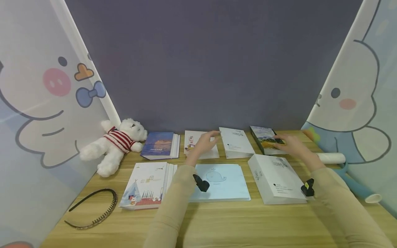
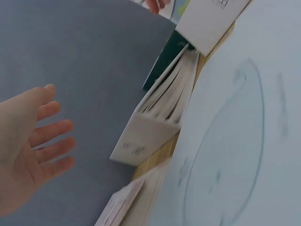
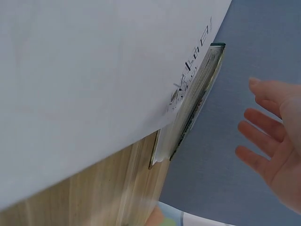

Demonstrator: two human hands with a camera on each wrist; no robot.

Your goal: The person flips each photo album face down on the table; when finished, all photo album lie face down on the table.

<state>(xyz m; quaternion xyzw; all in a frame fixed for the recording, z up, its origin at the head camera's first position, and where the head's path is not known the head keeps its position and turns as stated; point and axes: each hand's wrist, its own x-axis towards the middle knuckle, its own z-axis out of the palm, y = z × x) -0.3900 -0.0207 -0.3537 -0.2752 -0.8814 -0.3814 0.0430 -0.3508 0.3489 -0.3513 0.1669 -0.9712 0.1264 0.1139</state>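
My left hand (image 1: 204, 143) is raised over the white album with small pink and red pictures (image 1: 190, 146) in the back row, its fingers pointing to the white album (image 1: 236, 142) beside it. In the left wrist view this hand (image 2: 40, 146) has spread fingers and holds nothing. My right hand (image 1: 291, 144) hovers near the dark-edged album with a landscape cover (image 1: 263, 136), overlapping its right side in the head view. The right wrist view shows that hand (image 3: 273, 136) with loosely extended fingers, apart from the album (image 3: 195, 103).
Front row: a tent-picture album (image 1: 144, 186), a pale blue whale album (image 1: 227, 186), a thick white album (image 1: 280, 175). A blue album (image 1: 158, 144) lies behind. Left are a white teddy bear (image 1: 119, 143) and headband (image 1: 107, 213); right, a white roll (image 1: 332, 158) and a blue curved object (image 1: 353, 184).
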